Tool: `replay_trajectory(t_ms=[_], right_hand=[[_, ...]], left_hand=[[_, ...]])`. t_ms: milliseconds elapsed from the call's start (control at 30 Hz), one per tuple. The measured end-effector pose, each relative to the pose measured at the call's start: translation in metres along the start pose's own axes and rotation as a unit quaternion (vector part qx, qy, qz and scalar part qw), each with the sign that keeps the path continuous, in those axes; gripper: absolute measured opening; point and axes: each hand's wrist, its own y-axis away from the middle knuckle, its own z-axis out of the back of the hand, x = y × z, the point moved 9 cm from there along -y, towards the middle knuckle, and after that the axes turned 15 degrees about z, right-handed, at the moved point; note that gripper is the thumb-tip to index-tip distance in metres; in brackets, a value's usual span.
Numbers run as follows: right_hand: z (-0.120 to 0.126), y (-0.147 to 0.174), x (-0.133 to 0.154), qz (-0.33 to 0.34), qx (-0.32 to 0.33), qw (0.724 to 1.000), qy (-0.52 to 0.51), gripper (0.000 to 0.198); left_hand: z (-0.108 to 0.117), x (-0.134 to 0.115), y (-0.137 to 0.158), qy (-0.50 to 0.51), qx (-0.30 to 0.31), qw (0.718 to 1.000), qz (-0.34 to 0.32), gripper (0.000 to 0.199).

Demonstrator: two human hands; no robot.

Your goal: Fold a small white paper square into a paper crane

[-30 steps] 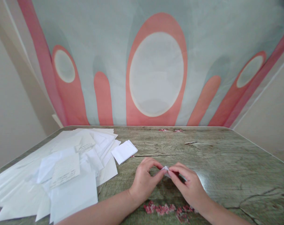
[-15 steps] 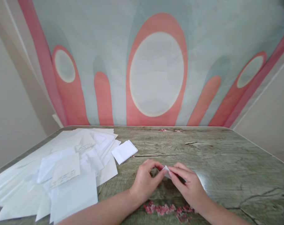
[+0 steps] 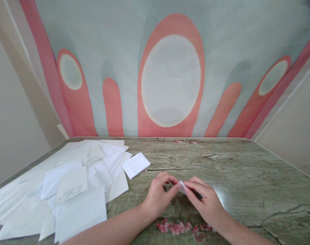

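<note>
A small folded piece of white paper (image 3: 182, 188) is pinched between my two hands above the table, near the middle front. My left hand (image 3: 160, 194) grips its left edge with thumb and forefinger. From the other side, my right hand (image 3: 203, 196) pinches it the same way, and its fingers cover part of the paper. Beyond my left hand lies a small stack of folded white paper (image 3: 136, 165), flat on the table.
A spread heap of loose white sheets (image 3: 79, 221) covers the left of the wood-patterned table (image 3: 247, 177). Two lined slips with print, one of them a lined sheet (image 3: 72, 183), lie on top. Behind the table hangs a grey-and-coral patterned backdrop (image 3: 126, 51).
Both hands stay almost where they were. The paper between the fingertips has tilted slightly, and the right fingers have shifted a little on it.
</note>
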Motion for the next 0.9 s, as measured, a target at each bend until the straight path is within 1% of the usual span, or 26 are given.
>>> replay_trajectory(t_ms=[167, 367, 567, 800, 900], right_hand=[[0.001, 0.001, -0.004, -0.005, -0.007, 1.0, 0.007, 0.014], [0.001, 0.001, -0.001, 0.0, -0.01, 1.0, 0.003, 0.014], [0.001, 0.0, -0.002, 0.0, -0.01, 1.0, 0.007, 0.015], [0.002, 0.001, -0.009, -0.037, -0.01, 0.999, 0.029, 0.016], [0.003, 0.004, -0.015, -0.056, -0.021, 0.998, 0.037, 0.014]], left_hand=[[0.002, 0.001, 0.001, 0.006, -0.01, 1.0, 0.011, 0.007], [-0.001, -0.001, 0.002, 0.019, 0.012, 1.0, -0.005, 0.01], [-0.002, 0.001, 0.001, 0.021, 0.014, 1.0, -0.006, 0.009], [-0.003, 0.004, 0.001, 0.013, 0.017, 1.0, 0.014, 0.009], [-0.004, 0.008, 0.0, 0.01, 0.018, 0.999, 0.027, 0.01]])
